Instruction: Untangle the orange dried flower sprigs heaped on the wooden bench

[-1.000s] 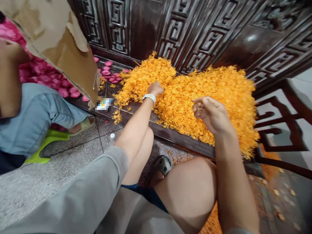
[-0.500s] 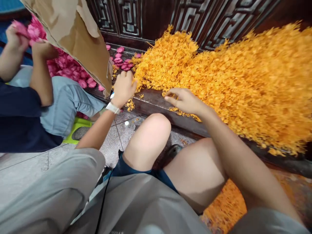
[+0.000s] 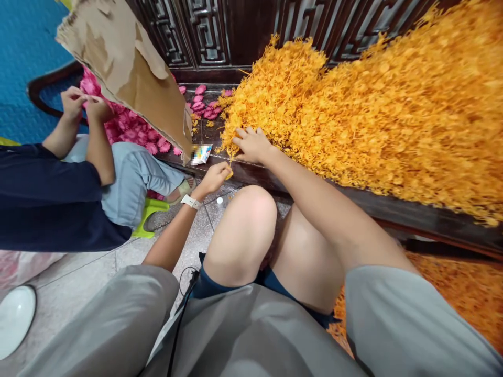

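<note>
Left fingers (image 3: 220, 170) pinch one orange flower (image 3: 229, 175).

I see a heap of flowers (image 3: 373, 104) in bright orange-yellow filling the upper right of the frame. The sprig (image 3: 229, 174) pinched in my left hand (image 3: 214, 178) is the same orange, and the wristband (image 3: 190, 201) below it is white. Behind the heap, the wood panel (image 3: 204, 31) is dark brown, carved in a square fret pattern. At upper left the cardboard (image 3: 129, 78) is plain tan-brown, the loose flowers (image 3: 129, 131) beneath it pink, and the mat (image 3: 23, 63) blue with a wavy embossed texture. The stool (image 3: 151, 214) is lime green. My sleeve (image 3: 412, 324) is grey, my shorts (image 3: 220, 288) navy. The floor tiles (image 3: 98, 262) are speckled grey.
</note>
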Demonstrator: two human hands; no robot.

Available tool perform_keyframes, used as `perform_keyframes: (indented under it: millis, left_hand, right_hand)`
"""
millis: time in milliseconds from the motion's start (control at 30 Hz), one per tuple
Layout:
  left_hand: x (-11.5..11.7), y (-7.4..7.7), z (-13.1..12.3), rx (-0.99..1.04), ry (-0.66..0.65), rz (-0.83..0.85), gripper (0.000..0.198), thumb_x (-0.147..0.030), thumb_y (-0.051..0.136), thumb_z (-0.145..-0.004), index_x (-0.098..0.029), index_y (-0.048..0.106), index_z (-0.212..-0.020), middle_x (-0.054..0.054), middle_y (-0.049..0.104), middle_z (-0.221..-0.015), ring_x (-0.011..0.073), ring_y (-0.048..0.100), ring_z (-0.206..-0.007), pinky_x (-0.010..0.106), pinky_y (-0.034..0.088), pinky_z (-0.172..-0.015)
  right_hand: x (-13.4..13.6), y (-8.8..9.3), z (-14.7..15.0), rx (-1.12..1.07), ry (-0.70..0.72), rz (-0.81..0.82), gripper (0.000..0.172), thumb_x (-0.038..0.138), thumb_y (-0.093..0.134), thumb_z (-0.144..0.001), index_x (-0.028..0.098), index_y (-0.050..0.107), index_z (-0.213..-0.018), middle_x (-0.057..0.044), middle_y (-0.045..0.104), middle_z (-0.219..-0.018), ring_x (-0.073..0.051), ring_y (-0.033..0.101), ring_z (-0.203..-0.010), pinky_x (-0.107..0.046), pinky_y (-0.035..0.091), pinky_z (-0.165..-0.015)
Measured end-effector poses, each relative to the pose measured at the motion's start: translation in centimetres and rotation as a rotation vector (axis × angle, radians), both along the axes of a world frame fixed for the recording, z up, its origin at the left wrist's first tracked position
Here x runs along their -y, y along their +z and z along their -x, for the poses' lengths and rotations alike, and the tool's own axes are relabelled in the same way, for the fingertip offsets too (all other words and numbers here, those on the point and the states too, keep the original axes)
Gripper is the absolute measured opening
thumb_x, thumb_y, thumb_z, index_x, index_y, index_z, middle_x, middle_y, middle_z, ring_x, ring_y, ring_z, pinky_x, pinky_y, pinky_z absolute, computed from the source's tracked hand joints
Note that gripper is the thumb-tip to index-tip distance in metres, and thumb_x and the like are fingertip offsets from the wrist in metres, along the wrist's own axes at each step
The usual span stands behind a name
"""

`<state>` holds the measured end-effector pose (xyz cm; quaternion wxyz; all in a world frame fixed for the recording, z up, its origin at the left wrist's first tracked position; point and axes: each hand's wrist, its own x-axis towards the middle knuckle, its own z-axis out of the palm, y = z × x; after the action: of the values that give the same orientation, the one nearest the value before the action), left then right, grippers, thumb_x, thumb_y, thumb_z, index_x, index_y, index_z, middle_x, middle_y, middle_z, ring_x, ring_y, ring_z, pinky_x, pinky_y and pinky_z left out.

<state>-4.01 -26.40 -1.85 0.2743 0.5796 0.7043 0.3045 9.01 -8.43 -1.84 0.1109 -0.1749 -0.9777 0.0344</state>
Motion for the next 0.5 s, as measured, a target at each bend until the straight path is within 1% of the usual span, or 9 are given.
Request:
perform_keyframes:
  millis: [67,100,167,233,300,400,500]
  left_hand:
    - [0.8,0.8,0.6,0.216,0.048,0.003,0.022,-0.039,0.055,-0.087,-0.022,0.057,-0.072,0.003,0.058,-0.075,0.0191,0.05,-0.073,0.031,0.039,-0.071]
    - [1.2,1.1,0.9,0.296,0.07,-0.011,0.022,-0.04,0.057,-0.085,-0.021,0.061,-0.073,0.003,0.06,-0.076,0.0187,0.051,-0.073,0.03,0.039,-0.07]
    - [1.7,1.4,1.5,0.408,0.113,-0.075,0.023,-0.041,0.062,-0.083,-0.02,0.065,-0.073,0.003,0.063,-0.078,0.018,0.052,-0.073,0.03,0.04,-0.07]
    - [1.8,1.4,2.0,0.46,0.154,-0.164,0.022,-0.039,0.064,-0.081,-0.019,0.066,-0.071,0.003,0.063,-0.076,0.0173,0.053,-0.072,0.03,0.041,-0.07]
    - [1.4,1.1,2.2,0.462,0.171,-0.209,0.021,-0.036,0.064,-0.081,-0.019,0.067,-0.069,0.003,0.063,-0.075,0.0171,0.054,-0.071,0.03,0.041,-0.071]
    - [0.6,1.0,1.7,0.479,0.148,-0.207,0.02,-0.035,0.065,-0.081,-0.018,0.072,-0.071,0.004,0.066,-0.076,0.0178,0.057,-0.074,0.031,0.043,-0.073]
    - [-0.2,1.8,0.4,0.592,0.14,-0.243,0.019,-0.033,0.068,-0.08,-0.018,0.074,-0.072,0.004,0.067,-0.078,0.0174,0.06,-0.075,0.03,0.045,-0.075]
  right_hand:
    - [-0.9,-0.9,0.2,-0.025,-0.094,0.002,0.054,0.053,0.074,-0.086,0.013,0.073,-0.122,-0.023,0.063,-0.144,-0.045,0.052,-0.131,-0.069,0.039,-0.109]
    - [-1.2,-1.1,0.4,-0.019,-0.137,0.002,0.051,0.054,0.071,-0.088,0.013,0.075,-0.117,-0.021,0.068,-0.136,-0.044,0.053,-0.13,-0.069,0.038,-0.109]
    - [-1.6,-1.4,0.5,0.019,-0.207,0.006,0.042,0.048,0.065,-0.093,0.012,0.077,-0.11,-0.02,0.072,-0.125,-0.043,0.054,-0.128,-0.068,0.037,-0.11]
    - [-1.9,-1.1,0.7,0.045,-0.272,0.034,0.035,0.036,0.058,-0.097,0.009,0.078,-0.106,-0.02,0.074,-0.118,-0.041,0.057,-0.126,-0.064,0.04,-0.108]
    - [-2.3,-0.6,0.7,0.028,-0.35,0.093,0.032,0.029,0.056,-0.097,0.006,0.078,-0.102,-0.023,0.074,-0.113,-0.04,0.059,-0.124,-0.059,0.043,-0.107]
    - [-3.1,0.1,0.6,-0.006,-0.462,0.19,0.032,0.025,0.055,-0.098,0.004,0.078,-0.103,-0.024,0.074,-0.109,-0.039,0.063,-0.121,-0.054,0.048,-0.103]
    - [-4.2,-0.2,0.8,-0.034,-0.537,0.284,0.03,0.025,0.053,-0.099,0.009,0.078,-0.104,-0.02,0.075,-0.107,-0.038,0.066,-0.12,-0.051,0.052,-0.102]
